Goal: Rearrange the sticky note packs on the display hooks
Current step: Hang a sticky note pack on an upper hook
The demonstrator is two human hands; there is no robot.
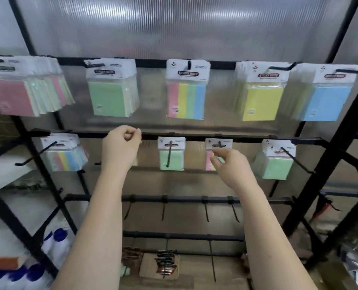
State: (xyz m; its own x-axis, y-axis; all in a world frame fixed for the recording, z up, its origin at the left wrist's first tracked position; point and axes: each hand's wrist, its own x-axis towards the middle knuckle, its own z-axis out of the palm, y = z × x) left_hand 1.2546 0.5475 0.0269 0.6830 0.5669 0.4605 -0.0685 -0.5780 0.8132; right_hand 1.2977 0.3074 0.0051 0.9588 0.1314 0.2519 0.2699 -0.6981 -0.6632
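Five sticky note packs (186, 91) groups hang on the top rail, four on the second. The left hand (121, 146) is clenched at the rail (247, 139), holding nothing visible. The right hand (229, 164) pinches the striped pack (209, 162).

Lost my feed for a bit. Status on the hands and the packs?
Left hand curled at middle rail, holding nothing visible. Right hand fingers at striped pack, grip unclear. Nothing blocking.

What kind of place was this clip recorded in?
Probably a shop or stockroom display. Retail-packed sticky note packs hang in rows on black display hooks, a rack backed by ribbed plastic sheet, with bottles stocked lower left.
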